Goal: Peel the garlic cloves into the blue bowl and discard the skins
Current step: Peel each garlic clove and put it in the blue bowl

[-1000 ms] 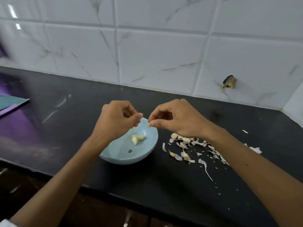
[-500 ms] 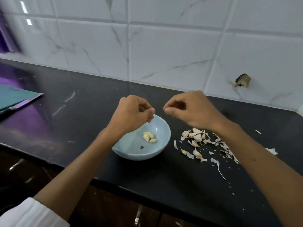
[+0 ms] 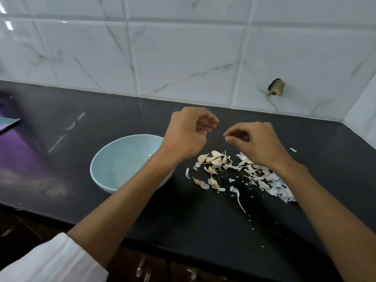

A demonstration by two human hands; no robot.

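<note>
The light blue bowl (image 3: 122, 159) sits on the black counter (image 3: 183, 220), and my left forearm crosses its right side and hides whatever lies there. Right of the bowl is a small heap of unpeeled garlic cloves (image 3: 214, 159). Loose white skins (image 3: 264, 180) spread further right, under my right wrist. My left hand (image 3: 187, 135) hovers above the heap with its fingers curled, and nothing shows in it. My right hand (image 3: 252, 143) hovers beside it, thumb and forefinger tips pressed together, and I see nothing between them.
A white marble-patterned tile wall (image 3: 183, 58) rises behind the counter, with a dark broken hole (image 3: 276, 90) at the right. A teal and purple flat object (image 3: 8, 124) lies at the far left. The counter's front edge runs just below my forearms.
One second ago my right hand pinched a clove over the bowl, and half a second ago a third clove lay inside. Both hands have since moved right, to above the clove heap.
</note>
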